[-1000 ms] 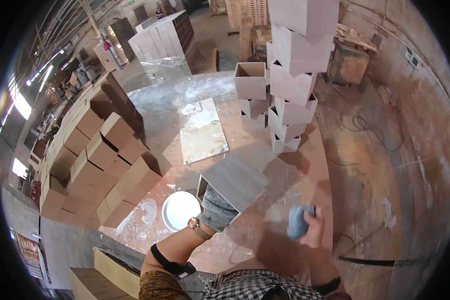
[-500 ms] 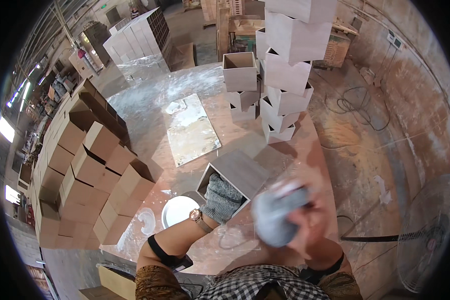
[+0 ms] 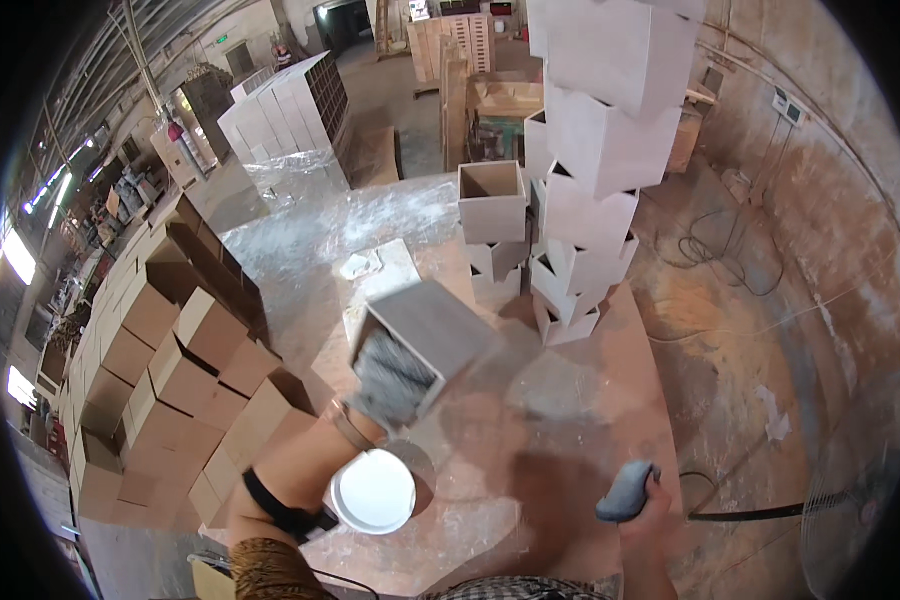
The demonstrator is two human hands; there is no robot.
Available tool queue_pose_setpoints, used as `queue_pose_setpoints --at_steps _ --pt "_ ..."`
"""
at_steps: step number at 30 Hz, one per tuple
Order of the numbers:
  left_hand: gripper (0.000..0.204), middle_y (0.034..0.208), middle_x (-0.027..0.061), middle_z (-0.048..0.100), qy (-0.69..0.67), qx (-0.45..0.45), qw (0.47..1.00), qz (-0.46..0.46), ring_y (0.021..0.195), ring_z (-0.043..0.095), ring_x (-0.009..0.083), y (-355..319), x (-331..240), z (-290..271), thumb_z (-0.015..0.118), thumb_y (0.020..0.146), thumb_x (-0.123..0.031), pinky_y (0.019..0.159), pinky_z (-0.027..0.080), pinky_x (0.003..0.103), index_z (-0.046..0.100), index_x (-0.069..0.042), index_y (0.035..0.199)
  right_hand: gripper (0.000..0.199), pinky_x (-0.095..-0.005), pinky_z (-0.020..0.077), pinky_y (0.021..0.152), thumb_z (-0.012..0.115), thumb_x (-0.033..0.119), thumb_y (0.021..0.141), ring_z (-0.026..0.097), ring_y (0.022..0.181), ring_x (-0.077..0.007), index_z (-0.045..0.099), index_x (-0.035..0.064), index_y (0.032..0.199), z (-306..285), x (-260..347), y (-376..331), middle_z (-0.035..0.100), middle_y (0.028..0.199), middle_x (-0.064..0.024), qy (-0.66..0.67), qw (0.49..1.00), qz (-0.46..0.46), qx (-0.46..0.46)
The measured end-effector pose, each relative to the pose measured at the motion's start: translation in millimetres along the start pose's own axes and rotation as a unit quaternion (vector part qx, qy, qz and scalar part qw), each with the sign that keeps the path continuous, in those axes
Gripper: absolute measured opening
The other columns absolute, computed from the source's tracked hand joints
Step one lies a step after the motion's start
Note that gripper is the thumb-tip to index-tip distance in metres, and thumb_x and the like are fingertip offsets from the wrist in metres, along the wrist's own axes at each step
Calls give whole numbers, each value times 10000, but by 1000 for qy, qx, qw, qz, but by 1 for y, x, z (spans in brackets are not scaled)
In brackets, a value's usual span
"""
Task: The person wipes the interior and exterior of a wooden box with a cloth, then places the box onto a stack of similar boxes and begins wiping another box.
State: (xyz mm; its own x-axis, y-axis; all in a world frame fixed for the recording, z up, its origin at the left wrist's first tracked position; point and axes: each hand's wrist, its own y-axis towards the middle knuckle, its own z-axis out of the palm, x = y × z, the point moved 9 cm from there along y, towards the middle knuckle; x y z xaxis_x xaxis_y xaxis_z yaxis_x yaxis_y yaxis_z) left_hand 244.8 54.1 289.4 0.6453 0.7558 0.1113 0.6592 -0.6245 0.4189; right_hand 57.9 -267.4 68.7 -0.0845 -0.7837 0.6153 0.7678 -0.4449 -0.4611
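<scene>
My left hand (image 3: 394,380), in a grey knitted glove, reaches into the open end of a grey square box (image 3: 435,325). It holds the box tilted above the table, fingers partly hidden by the box walls. At the lower right, well apart from the box, my bare right hand (image 3: 653,515) grips a blue-grey wad (image 3: 624,492) that looks like a cloth or pad. A round white tub (image 3: 375,529) with white contents stands by my left forearm. Behind the box lies a white-smeared board (image 3: 398,262), partly covered by it.
Brown open boxes (image 3: 210,325) are piled on the left. Tall stacks of pale boxes (image 3: 595,140) rise at the back right, beside a shorter stack (image 3: 492,218). A fan (image 3: 830,500) stands at the right edge; a cable (image 3: 720,250) lies on the floor.
My left hand has moved the box left, over the board. My right hand has left the box's side and gone right and down with the wad. The view has shifted.
</scene>
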Motion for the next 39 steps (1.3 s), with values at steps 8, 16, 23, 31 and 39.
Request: queue_pose_setpoints --at_steps 8,16,23,31,39 --pt "261 996 92 626 110 23 993 45 897 597 273 197 95 -71 617 740 -223 781 481 327 633 -97 967 263 -382 468 747 516 262 817 576 860 -239 560 96 1017 -47 -2 17 612 940 -40 -10 993 2 -119" --pt "440 1213 91 539 -76 210 952 -209 1129 507 246 294 188 34 479 857 -391 916 400 322 532 -114 1195 252 -297 462 621 411 265 927 548 686 -161 560 83 1019 -88 -31 21 576 766 -8 4 987 98 -130" --pt "564 1290 53 474 36 317 904 -286 1224 411 272 292 153 18 455 831 -502 978 328 429 484 -130 1254 174 -302 466 624 439 157 913 548 691 -178 551 55 997 -87 -19 24 567 794 -51 -44 985 50 -160" --pt "446 1274 26 493 48 297 920 -251 1182 458 251 299 177 53 516 833 -380 942 357 441 509 -198 1240 160 -295 444 574 431 175 917 526 633 -176 547 69 953 -94 -31 26 554 750 -38 -63 978 74 -186" --pt "365 1096 35 606 -10 303 948 -99 986 575 236 320 121 34 525 808 -311 845 437 349 593 -174 1140 162 -279 407 550 425 226 921 498 602 -138 559 148 872 -66 -55 12 529 693 14 -73 988 132 19"
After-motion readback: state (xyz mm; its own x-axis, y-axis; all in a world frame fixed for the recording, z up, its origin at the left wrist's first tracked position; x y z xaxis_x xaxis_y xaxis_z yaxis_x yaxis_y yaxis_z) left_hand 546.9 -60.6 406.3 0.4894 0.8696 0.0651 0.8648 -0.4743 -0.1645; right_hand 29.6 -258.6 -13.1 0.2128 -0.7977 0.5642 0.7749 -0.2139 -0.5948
